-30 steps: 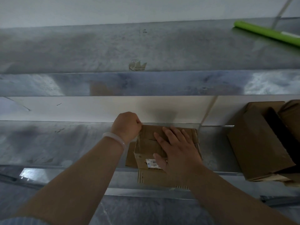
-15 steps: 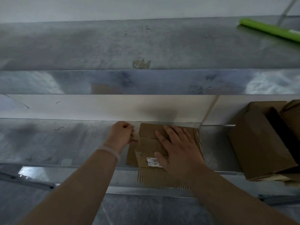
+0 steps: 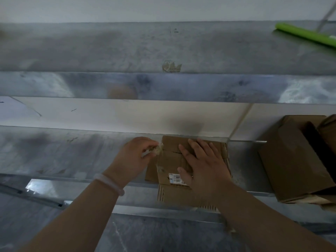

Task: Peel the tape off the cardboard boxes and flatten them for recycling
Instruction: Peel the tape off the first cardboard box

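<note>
R hand flat, open, pinning flattened box on near metal shelf, L hand pinched shut on clear tape strip at box's far-left corner; peel looks partway, w/ unflattened boxes at right left to do.

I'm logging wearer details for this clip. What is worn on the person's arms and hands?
Both forearms are bare as far as the frame shows, with no sleeves and no gloves. The left hand has a pale, whitish smooth bangle around its wrist. The right hand and its wrist carry nothing visible: no ring, watch or band can be made out.
</note>
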Tool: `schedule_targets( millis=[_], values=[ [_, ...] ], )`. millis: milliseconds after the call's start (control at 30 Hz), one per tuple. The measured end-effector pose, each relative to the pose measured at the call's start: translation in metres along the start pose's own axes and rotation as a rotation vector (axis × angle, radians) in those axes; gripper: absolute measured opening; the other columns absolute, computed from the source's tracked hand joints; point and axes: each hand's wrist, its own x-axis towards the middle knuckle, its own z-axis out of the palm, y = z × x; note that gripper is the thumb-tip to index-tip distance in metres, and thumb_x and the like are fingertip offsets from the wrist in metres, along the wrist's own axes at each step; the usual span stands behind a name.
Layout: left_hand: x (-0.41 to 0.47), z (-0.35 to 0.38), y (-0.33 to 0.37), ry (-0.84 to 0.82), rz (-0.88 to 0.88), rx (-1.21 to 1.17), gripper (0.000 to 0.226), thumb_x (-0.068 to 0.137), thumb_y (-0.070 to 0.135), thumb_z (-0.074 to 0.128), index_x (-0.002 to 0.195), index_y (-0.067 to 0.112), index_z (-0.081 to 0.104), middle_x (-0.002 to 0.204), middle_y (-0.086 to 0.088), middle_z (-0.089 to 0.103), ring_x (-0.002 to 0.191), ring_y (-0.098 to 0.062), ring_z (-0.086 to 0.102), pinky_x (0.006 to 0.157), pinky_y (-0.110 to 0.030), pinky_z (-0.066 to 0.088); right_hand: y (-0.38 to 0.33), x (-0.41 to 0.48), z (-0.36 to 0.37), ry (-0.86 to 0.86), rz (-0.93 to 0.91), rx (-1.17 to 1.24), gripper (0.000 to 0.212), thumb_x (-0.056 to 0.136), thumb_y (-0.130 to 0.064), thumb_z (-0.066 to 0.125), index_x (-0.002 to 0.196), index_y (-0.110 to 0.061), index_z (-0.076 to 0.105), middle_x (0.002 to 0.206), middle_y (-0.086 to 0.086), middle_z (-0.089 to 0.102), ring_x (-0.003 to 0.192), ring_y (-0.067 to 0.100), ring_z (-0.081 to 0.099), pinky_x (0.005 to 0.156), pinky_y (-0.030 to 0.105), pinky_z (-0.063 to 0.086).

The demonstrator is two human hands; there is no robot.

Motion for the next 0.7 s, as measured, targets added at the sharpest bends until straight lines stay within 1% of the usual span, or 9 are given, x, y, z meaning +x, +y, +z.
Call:
schedule_targets(
  millis=[67,133,233,333,400,500,533,600,700],
  values=[
    [0.004,0.002,0.003,0.053,0.034,0.020,0.014,0.087,0.017,0.067,0.100,0.018,0.071,0.094,0.011,0.064,0.085,-0.002,0.058,0.080,-0.010,0.043,0.000,-0.001,0.000,-0.002,0.001,-0.005,0.075,0.085,-0.068,0.005,0.153,-0.037,0.009,0.162,-0.002,0.007,0.148,0.021,-0.002,0.120,0.044,-0.006],
    [0.010,0.006,0.007,0.051,0.033,0.001,0.008,0.088,0.012,0.064,0.092,0.016,0.069,0.089,0.009,0.065,0.080,-0.003,0.057,0.075,-0.013,0.044,0.000,-0.001,-0.001,-0.003,0.000,-0.004,0.075,0.085,-0.068,0.005,0.153,-0.037,0.008,0.162,-0.002,0.007,0.148,0.021,-0.002,0.120,0.044,-0.006],
    [0.019,0.005,0.010,-0.058,-0.162,-0.187,0.013,0.092,0.007,0.056,0.086,0.018,0.062,0.087,0.006,0.063,0.077,-0.003,0.057,0.071,-0.008,0.044,0.001,-0.003,-0.001,0.000,-0.005,0.000,0.074,0.086,-0.068,0.006,0.153,-0.038,0.008,0.162,-0.002,0.007,0.148,0.021,-0.003,0.120,0.044,-0.006],
    [0.022,0.000,0.009,-0.229,-0.407,-0.469,0.023,0.095,0.002,0.049,0.082,0.017,0.060,0.083,-0.001,0.063,0.075,-0.014,0.059,0.077,-0.029,0.053,0.001,-0.005,-0.002,0.000,-0.028,-0.007,0.075,0.085,-0.069,0.007,0.153,-0.038,0.010,0.161,-0.002,0.008,0.148,0.022,-0.002,0.120,0.044,-0.006],
    [0.020,0.000,0.009,-0.259,-0.518,-0.633,0.024,0.097,0.002,0.045,0.083,0.012,0.062,0.085,-0.008,0.063,0.075,-0.020,0.058,0.084,-0.042,0.053,-0.001,-0.006,-0.001,0.006,-0.048,-0.004,0.076,0.084,-0.069,0.010,0.152,-0.037,0.015,0.160,-0.002,0.013,0.148,0.023,0.002,0.120,0.044,-0.004],
    [0.015,0.006,0.012,-0.218,-0.586,-0.729,0.011,0.097,0.014,0.052,0.094,0.013,0.062,0.087,-0.012,0.063,0.073,-0.021,0.061,0.081,-0.042,0.056,-0.002,-0.006,0.000,0.021,-0.053,0.016,0.074,0.085,-0.069,0.013,0.152,-0.037,0.019,0.160,-0.001,0.017,0.148,0.023,0.006,0.120,0.044,-0.002],
    [0.014,0.008,0.013,-0.170,-0.583,-0.724,0.004,0.094,0.018,0.058,0.096,0.016,0.060,0.083,-0.010,0.064,0.069,-0.018,0.064,0.075,-0.039,0.059,-0.001,-0.006,0.001,0.020,-0.051,0.019,0.074,0.085,-0.069,0.012,0.152,-0.037,0.018,0.160,-0.002,0.017,0.148,0.022,0.005,0.120,0.044,-0.002],
    [0.013,0.012,0.015,-0.024,-0.523,-0.586,0.010,0.087,0.024,0.068,0.089,0.019,0.060,0.076,-0.004,0.066,0.063,-0.015,0.066,0.066,-0.036,0.060,0.001,-0.004,0.002,0.020,-0.052,0.023,0.074,0.085,-0.069,0.011,0.152,-0.038,0.017,0.160,-0.003,0.016,0.147,0.021,0.003,0.120,0.044,-0.002],
    [0.011,0.014,0.015,0.181,-0.258,-0.086,0.015,0.081,0.032,0.074,0.073,0.021,0.067,0.080,0.005,0.063,0.068,-0.011,0.062,0.067,-0.029,0.053,0.001,-0.003,0.003,0.031,-0.053,0.023,0.074,0.086,-0.069,0.012,0.152,-0.037,0.019,0.159,-0.002,0.018,0.147,0.022,0.005,0.121,0.045,0.000]
  ],
)
